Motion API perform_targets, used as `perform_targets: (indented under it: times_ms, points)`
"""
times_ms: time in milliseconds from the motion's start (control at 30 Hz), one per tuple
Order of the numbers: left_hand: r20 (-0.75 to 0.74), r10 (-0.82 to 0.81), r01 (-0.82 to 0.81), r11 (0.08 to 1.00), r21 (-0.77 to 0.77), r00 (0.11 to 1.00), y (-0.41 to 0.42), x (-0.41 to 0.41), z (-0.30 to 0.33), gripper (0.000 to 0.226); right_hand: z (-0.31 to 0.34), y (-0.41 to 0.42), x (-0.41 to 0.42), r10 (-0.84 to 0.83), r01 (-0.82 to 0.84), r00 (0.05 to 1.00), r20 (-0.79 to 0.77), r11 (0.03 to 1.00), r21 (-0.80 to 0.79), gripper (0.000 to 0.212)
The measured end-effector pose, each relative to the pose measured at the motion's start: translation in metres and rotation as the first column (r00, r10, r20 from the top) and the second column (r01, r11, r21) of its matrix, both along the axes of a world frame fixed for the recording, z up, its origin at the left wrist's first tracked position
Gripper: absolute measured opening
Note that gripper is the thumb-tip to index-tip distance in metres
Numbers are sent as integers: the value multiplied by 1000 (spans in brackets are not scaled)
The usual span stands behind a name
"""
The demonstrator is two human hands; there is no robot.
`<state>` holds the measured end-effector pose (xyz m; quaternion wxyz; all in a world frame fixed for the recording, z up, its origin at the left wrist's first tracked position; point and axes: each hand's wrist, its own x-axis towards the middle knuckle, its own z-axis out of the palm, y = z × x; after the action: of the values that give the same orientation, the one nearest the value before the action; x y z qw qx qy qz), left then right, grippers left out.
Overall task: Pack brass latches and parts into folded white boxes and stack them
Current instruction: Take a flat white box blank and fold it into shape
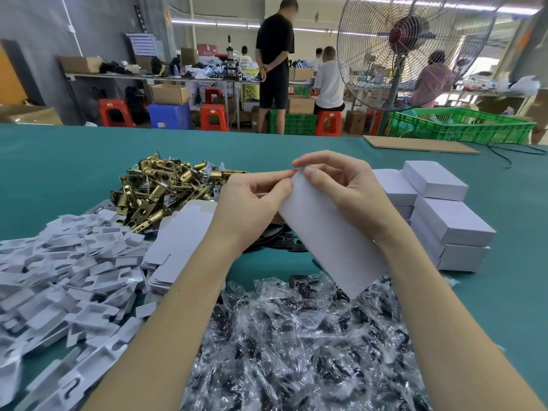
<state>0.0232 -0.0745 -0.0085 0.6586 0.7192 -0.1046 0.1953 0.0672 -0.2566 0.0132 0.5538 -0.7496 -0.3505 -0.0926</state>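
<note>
Trouble, if it comes, looks likeliest at the far end of the white box (329, 232). Both hands are working the same small flap there, and the carton is thin card held up off the green table (74, 161). Too hard a pinch could crease the flap or crush the corner, and then it may sit badly among the finished boxes (444, 215) stacked just to the right. I cannot see whether anything is inside it; if a latch is already in, tilting it this steeply toward the near side could let the part slide against the lower end and push it open.

The left hand (252, 200) has its fingers curled, with thumb and forefinger pinching the top edge of the box. The right hand (347, 185) arches over the same end, thumb pressed on the face of the card and fingers bent round behind it, so it grips the box too. Neither hand is slack.

The box hangs between the hands, slanting down over the heap of clear bagged parts (296, 336). The brass latches (166, 188) lie piled beyond the left hand, untouched, with flat unfolded cartons (184, 232) beside them and white card inserts (68, 268) spread along the left.
</note>
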Motion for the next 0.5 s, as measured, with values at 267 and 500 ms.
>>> perform_targets:
  times_ms: [267, 500]
  points:
    - [53, -60, 57, 996, 65, 997, 0, -2, 2, 30, 0, 8, 0, -78, 75, 997, 22, 992, 98, 12]
    - [61, -31, 29, 999, 28, 998, -3, -1, -2, 21, -1, 15, -1, -157, 158, 987, -17, 978, 134, 12]
